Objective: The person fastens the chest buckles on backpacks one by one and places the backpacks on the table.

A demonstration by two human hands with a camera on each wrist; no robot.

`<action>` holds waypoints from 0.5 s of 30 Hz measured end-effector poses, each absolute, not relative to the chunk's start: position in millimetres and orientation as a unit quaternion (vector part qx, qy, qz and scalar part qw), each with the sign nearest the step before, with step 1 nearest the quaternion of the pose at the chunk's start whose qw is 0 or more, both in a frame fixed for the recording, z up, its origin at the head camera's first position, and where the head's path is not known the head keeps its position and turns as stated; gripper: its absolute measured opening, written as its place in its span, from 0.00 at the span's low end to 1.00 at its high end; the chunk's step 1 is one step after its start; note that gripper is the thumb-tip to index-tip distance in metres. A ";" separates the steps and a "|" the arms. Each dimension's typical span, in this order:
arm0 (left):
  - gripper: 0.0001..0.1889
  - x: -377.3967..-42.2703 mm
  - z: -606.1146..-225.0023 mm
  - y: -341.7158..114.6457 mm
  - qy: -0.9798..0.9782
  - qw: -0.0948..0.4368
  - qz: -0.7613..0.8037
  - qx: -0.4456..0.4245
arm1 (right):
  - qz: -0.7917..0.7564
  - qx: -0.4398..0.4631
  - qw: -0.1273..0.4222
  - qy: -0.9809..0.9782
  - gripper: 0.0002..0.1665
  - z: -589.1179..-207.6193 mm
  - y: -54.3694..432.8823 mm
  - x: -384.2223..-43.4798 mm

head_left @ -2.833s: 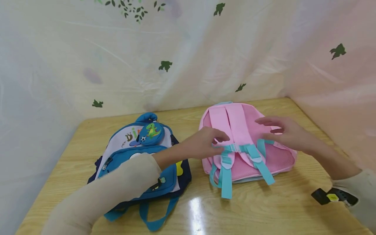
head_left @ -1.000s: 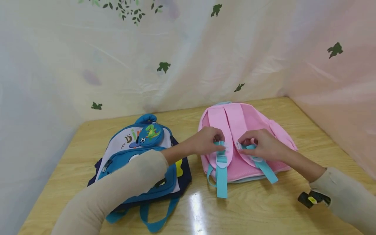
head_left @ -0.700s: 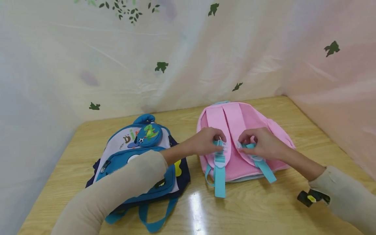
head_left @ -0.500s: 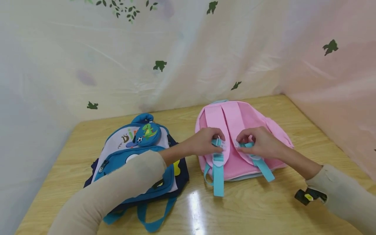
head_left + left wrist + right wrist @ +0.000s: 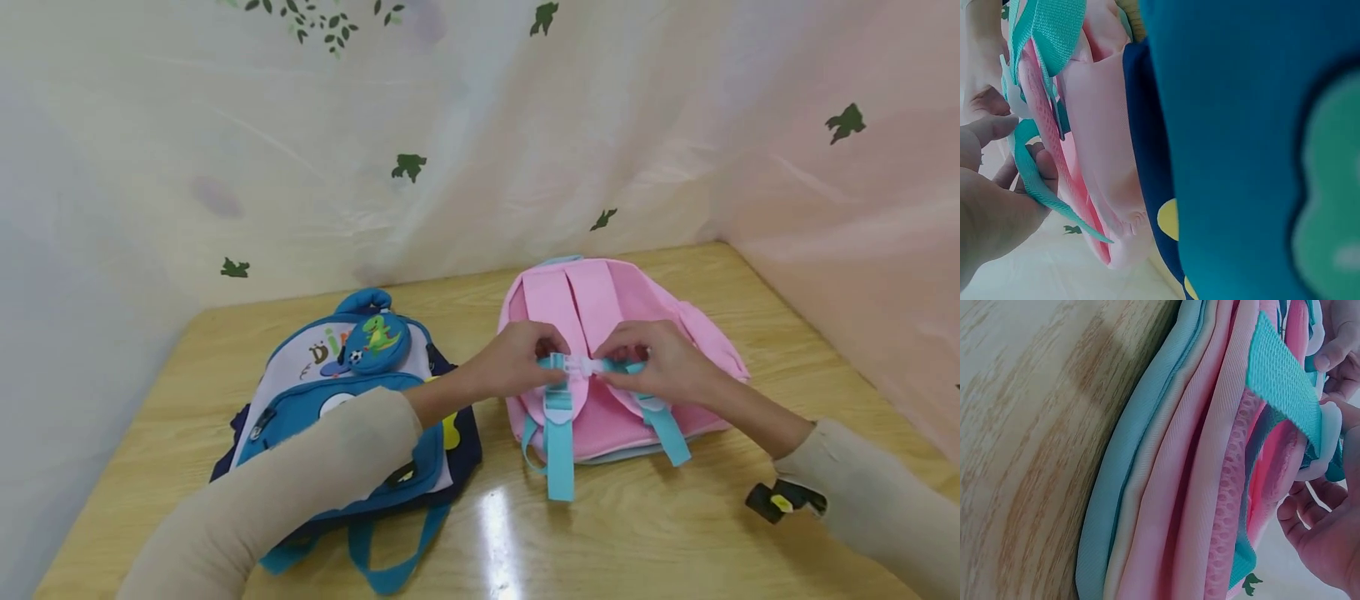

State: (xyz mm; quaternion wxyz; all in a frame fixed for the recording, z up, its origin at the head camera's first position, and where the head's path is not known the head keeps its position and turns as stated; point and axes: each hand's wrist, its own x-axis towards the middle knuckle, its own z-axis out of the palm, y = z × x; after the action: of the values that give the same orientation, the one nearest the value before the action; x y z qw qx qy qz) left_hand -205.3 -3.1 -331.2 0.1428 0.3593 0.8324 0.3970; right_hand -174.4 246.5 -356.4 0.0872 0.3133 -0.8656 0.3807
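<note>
A pink backpack (image 5: 600, 292) lies on the table, its shoulder straps and turquoise webbing facing up. Across the straps sits a pale plastic side-release buckle (image 5: 581, 365), its two halves meeting end to end. My left hand (image 5: 517, 360) pinches the left half and its webbing between thumb and fingers. From the other side my right hand (image 5: 667, 360) pinches the right half. In the left wrist view, turquoise webbing (image 5: 1035, 181) runs through the left hand's fingers. The right wrist view has the right hand (image 5: 1329, 531) beside a white strap adjuster (image 5: 1329, 440).
To the left, partly under my left forearm, lies a blue and white dinosaur backpack (image 5: 375, 442) with a round pouch (image 5: 377, 343). Its blue strap (image 5: 397, 571) loops toward the front. Behind the wooden table (image 5: 637, 533) hangs a pale curtain (image 5: 480, 150) with leaf prints.
First both hands hovered open near the fastened buckle. Then each pinched one buckle half, with the halves apart. Now the right hand has moved left and the halves meet.
</note>
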 end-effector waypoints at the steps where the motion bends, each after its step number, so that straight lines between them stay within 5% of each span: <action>1: 0.11 -205.3 -331.1 -3.1 0.834 0.141 0.396 0.358 | 0.386 0.316 0.090 -0.862 0.14 -356.0 246.7 -174.6; 15: 0.11 -205.6 -334.8 -2.0 0.831 0.127 0.421 0.340 | 0.430 0.333 0.104 -0.833 0.17 -352.0 248.7 -176.9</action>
State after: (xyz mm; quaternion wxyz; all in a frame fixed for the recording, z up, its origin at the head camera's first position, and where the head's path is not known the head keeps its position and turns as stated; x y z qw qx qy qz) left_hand -205.6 -2.0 -334.8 0.1268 0.3396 0.8314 0.4212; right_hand -176.9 248.7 -352.0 0.1037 0.3334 -0.8327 0.4298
